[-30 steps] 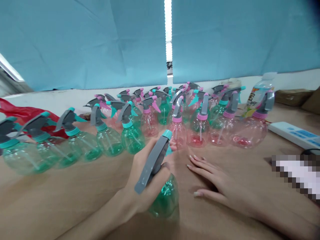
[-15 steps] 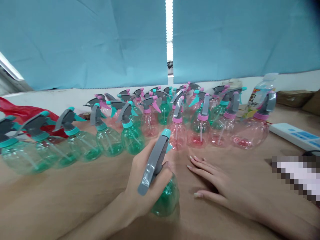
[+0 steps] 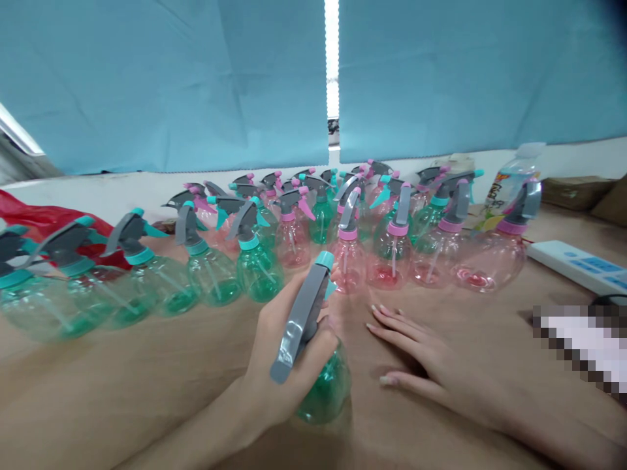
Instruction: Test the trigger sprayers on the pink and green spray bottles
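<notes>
My left hand is wrapped round the neck of a green spray bottle, whose grey trigger head with a turquoise nozzle tilts up and away from me. Its clear green body stands on the brown table. To the right, my right hand lies palm down on the tabletop with fingers spread, holding nothing. Beyond my left hand, a green spray bottle stands at the end of a row of green ones. A pink spray bottle begins a row of pink ones on the right.
Several more green and pink spray bottles crowd the back. A labelled drink bottle stands at the right, near a white power strip and a cardboard box. Red plastic lies at the far left. A blue curtain hangs behind.
</notes>
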Action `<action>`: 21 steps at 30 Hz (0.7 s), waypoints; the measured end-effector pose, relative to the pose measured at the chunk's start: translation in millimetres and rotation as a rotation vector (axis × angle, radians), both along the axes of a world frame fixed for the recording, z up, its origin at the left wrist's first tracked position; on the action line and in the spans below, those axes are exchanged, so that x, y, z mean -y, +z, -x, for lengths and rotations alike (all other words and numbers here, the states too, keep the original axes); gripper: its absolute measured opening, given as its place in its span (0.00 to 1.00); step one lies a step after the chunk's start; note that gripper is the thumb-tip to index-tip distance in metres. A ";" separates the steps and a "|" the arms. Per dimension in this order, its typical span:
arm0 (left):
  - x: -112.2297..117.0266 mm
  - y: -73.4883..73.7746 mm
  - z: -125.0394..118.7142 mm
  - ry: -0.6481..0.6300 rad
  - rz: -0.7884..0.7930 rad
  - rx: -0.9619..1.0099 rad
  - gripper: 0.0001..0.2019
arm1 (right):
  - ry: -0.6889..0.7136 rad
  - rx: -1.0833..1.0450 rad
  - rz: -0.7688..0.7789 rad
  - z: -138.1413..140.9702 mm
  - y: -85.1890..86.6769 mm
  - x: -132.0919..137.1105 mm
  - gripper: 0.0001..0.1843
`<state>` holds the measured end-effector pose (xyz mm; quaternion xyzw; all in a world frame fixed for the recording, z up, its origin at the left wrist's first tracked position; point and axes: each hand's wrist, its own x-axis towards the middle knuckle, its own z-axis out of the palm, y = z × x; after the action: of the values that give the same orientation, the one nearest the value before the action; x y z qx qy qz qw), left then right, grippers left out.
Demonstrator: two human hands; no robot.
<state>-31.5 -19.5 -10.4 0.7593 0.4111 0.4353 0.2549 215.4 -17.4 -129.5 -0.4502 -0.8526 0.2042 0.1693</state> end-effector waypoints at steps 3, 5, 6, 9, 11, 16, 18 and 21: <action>-0.6 -1.4 -0.3 0.002 0.000 0.003 0.06 | 0.005 0.006 -0.002 0.3 1.3 0.1 0.37; -0.6 -2.3 -0.3 0.002 -0.006 0.004 0.08 | 0.002 0.021 -0.004 0.7 2.3 0.1 0.37; -0.5 -2.7 -0.2 0.006 -0.008 0.004 0.09 | 0.000 0.032 -0.003 0.9 2.9 0.1 0.37; -0.7 -3.1 0.0 0.017 -0.009 0.005 0.06 | -0.002 0.048 0.008 1.8 4.7 0.1 0.38; -1.3 -2.7 -0.2 0.018 -0.005 0.009 0.05 | -0.002 0.045 0.010 2.4 5.7 0.1 0.38; -2.1 -0.9 -0.6 0.030 -0.009 0.013 0.07 | 0.004 0.064 -0.002 3.2 7.6 0.0 0.39; -2.0 -0.5 -0.7 0.032 0.002 0.017 0.07 | 0.001 0.065 -0.001 3.2 8.3 0.0 0.39; -1.8 -0.7 -0.9 0.019 0.018 0.029 0.06 | -0.001 0.077 0.008 3.3 9.3 0.0 0.39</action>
<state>-30.6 -17.7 -11.1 0.7467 0.4183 0.4449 0.2636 212.1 -17.4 -120.2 -0.4590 -0.8574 0.1901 0.1344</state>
